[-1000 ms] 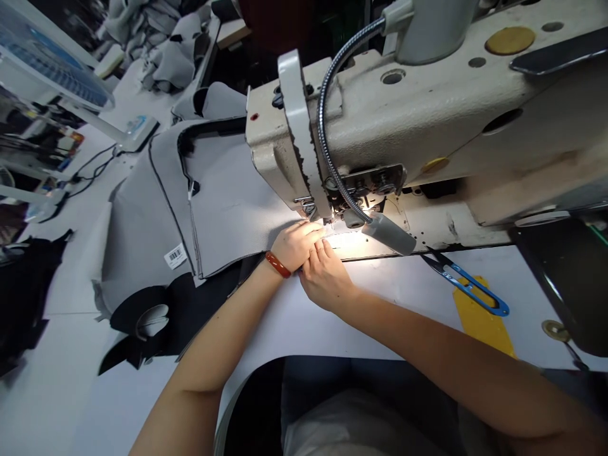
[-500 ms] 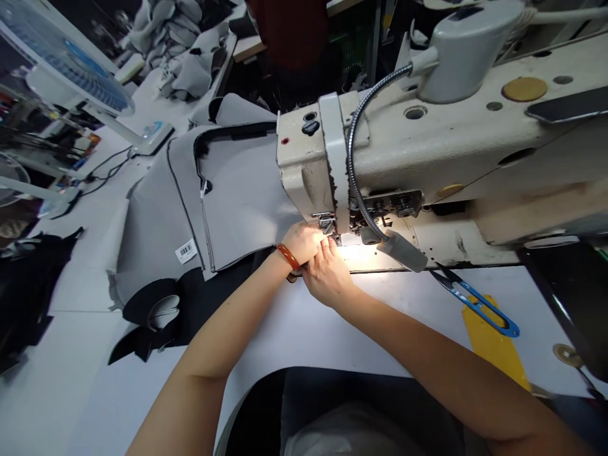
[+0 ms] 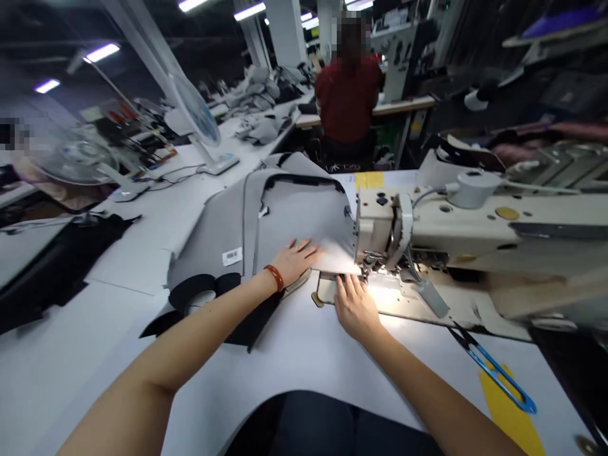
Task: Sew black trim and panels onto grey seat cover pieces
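Note:
A grey fabric panel [image 3: 304, 215] with dark edging lies left of the sewing machine [image 3: 375, 228], its near right corner by the lit needle area. My left hand [image 3: 295, 261], with a brown bangle on the wrist, rests flat on this panel, fingers spread. My right hand [image 3: 354, 303] lies on the machine bed just before the presser foot, fingers stretched out by the panel's near edge. Whether those fingertips touch the fabric, I cannot tell. A white barcode label [image 3: 232, 256] is on the grey fabric at the left, above black fabric pieces [image 3: 192, 292].
Blue thread snips [image 3: 503, 373] and a yellow card [image 3: 510, 405] lie on the right of the white table [image 3: 294, 361]. A small lamp [image 3: 432, 299] hangs by the needle. A fan [image 3: 199, 120] stands back left. A person in dark red [image 3: 349, 95] is at the back.
My left hand has moved left from the needle area and spread on the panel. My right hand stays near the needle, now apart from the left. The view has tilted up.

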`<state>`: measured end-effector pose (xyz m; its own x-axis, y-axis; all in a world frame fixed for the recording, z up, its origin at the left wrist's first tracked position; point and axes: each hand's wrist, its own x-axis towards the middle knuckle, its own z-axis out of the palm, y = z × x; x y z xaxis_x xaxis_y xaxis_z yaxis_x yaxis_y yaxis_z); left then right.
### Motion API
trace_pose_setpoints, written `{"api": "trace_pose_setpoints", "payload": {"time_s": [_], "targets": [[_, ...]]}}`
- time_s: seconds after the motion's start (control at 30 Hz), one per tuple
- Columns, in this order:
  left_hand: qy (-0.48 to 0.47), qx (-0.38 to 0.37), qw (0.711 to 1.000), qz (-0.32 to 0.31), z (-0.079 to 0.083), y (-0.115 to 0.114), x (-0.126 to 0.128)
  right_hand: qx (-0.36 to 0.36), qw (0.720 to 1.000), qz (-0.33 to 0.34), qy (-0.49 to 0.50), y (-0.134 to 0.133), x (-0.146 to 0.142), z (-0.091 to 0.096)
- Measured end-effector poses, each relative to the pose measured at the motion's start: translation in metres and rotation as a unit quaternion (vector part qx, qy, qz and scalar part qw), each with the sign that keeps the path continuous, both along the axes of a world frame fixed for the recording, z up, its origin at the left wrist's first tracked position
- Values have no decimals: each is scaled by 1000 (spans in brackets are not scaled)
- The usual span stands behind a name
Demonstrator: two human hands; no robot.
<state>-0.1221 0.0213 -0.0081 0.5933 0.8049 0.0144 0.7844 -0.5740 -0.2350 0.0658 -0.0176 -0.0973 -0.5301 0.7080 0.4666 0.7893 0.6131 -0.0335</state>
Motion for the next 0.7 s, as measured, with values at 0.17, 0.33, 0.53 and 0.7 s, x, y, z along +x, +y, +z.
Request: {"api": "trace_pose_setpoints", "payload": {"time_s": [0.17, 0.33, 0.53, 0.7], "targets": [[-64, 53, 992, 94, -34, -12, -34, 77, 997, -3, -2, 8, 3, -13], [-120, 57, 988, 77, -31, -11, -30, 118, 987, 102, 43, -25, -9, 3], [-251, 84, 963, 59, 11, -101, -137, 52, 927, 308, 209, -118, -46, 72], [-484, 242, 762, 354, 14, -243, -226, 118, 932, 248, 236, -76, -55, 82]]}}
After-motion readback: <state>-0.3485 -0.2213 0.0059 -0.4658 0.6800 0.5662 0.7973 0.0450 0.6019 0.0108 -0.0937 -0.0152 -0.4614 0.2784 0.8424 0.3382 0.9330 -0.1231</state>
